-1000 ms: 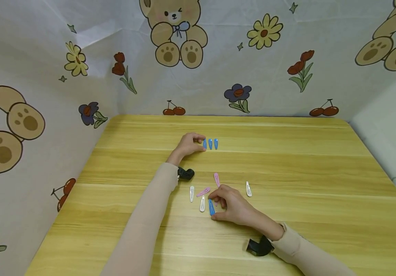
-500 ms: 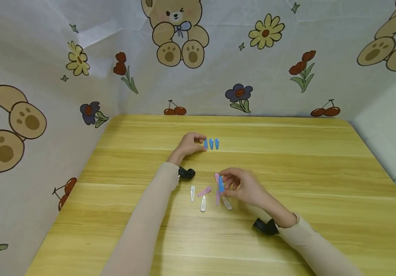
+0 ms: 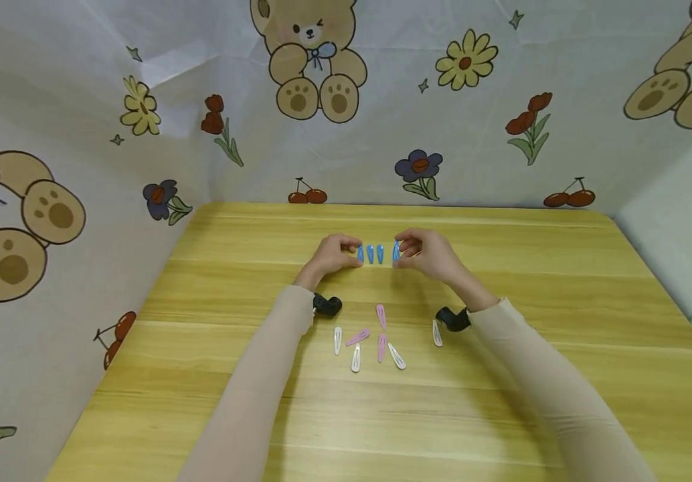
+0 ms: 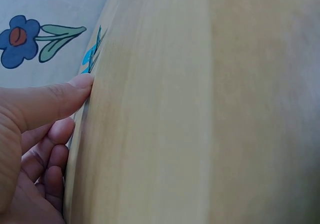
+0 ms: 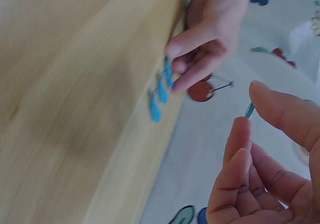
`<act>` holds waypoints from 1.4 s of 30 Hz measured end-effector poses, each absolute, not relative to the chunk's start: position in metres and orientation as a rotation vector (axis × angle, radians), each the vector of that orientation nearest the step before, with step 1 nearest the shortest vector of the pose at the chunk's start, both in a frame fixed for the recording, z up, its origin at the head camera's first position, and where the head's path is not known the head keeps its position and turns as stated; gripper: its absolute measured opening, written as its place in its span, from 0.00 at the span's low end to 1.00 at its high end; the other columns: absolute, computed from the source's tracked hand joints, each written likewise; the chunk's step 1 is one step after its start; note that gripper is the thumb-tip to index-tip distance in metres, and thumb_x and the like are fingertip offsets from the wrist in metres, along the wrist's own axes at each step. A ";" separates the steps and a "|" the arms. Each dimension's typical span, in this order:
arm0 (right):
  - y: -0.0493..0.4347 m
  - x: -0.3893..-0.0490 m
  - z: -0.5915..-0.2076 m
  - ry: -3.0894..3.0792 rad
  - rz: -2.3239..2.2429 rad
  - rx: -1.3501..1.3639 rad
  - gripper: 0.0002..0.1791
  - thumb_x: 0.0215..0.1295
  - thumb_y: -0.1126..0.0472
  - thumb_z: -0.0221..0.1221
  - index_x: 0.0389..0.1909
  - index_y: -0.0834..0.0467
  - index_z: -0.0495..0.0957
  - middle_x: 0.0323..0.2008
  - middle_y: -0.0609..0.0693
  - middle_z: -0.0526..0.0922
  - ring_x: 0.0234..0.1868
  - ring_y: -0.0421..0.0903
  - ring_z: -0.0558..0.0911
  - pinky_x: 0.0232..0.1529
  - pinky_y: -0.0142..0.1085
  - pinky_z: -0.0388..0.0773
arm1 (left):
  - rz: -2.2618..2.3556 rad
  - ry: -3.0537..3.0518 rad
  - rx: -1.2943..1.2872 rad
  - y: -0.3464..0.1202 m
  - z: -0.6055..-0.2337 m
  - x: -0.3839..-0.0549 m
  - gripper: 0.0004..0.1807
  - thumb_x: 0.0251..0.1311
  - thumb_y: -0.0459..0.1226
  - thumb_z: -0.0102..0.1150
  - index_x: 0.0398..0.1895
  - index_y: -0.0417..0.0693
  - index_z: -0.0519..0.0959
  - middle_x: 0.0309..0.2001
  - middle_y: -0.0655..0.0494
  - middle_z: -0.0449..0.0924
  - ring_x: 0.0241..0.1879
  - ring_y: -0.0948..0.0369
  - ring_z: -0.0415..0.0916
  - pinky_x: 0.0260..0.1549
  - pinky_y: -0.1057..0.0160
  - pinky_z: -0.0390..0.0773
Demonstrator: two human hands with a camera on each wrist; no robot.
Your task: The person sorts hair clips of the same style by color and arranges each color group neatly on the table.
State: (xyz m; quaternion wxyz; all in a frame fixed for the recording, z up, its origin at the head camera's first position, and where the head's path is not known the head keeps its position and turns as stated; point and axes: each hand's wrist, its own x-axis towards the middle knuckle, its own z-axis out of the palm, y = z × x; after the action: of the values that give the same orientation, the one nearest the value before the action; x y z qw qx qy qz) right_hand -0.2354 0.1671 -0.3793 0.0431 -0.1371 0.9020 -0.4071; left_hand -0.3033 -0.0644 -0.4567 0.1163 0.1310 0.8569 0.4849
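At the back of the table, my left hand (image 3: 330, 254) holds the leftmost blue hair clip (image 3: 361, 254) between thumb and finger, at its two ends. Two more blue snap clips (image 3: 371, 254) (image 3: 380, 254) stand in line just right of it. My right hand (image 3: 433, 254) pinches a fourth blue hair clip (image 3: 396, 253), lengthwise, a small gap to the right of that row. In the right wrist view this clip (image 5: 249, 110) shows edge-on between thumb and fingertip, with the row's clips (image 5: 154, 108) beyond. The left thumb (image 4: 55, 102) covers most of its clip in the left wrist view.
Nearer on the wooden table (image 3: 201, 402) lie loose pink clips (image 3: 381, 316) and several white clips (image 3: 355, 358). One white clip (image 3: 437, 333) lies beside the right wrist camera (image 3: 454, 319). A cloth (image 3: 334, 154) printed with bears hangs behind the table.
My right hand has carried the blue hair clip from among the loose clips up to the right of the row. My left hand stays at the row's left end.
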 end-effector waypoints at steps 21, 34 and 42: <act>0.167 -0.289 -0.426 2.697 -1.090 -0.287 0.26 0.53 0.64 0.71 0.54 0.66 0.78 0.42 0.60 0.83 0.40 0.49 0.81 0.35 0.30 0.73 | 1.425 2.504 0.382 -0.060 -0.456 -0.303 0.25 0.53 0.32 0.71 0.57 0.43 0.80 0.42 0.51 0.76 0.44 0.56 0.72 0.50 0.60 0.73; 0.164 -0.292 -0.430 2.690 -1.059 -0.327 0.26 0.54 0.63 0.72 0.54 0.65 0.78 0.41 0.58 0.82 0.41 0.49 0.78 0.38 0.32 0.72 | 1.421 2.511 0.350 -0.062 -0.456 -0.303 0.26 0.52 0.32 0.72 0.57 0.44 0.80 0.43 0.50 0.77 0.44 0.56 0.72 0.49 0.61 0.73; 0.161 -0.292 -0.428 2.677 -1.050 -0.325 0.26 0.55 0.63 0.71 0.55 0.65 0.77 0.40 0.58 0.81 0.40 0.49 0.77 0.38 0.32 0.71 | 1.424 2.518 0.327 -0.063 -0.456 -0.303 0.26 0.51 0.32 0.72 0.57 0.45 0.80 0.42 0.51 0.77 0.44 0.56 0.72 0.49 0.61 0.73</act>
State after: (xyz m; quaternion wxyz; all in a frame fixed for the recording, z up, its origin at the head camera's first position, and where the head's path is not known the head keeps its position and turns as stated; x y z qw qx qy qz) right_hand -0.2916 0.1611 -0.4284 0.1237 -0.1114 0.9180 -0.3601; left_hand -0.3026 -0.0630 -0.4556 0.1151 0.1117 0.8592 0.4859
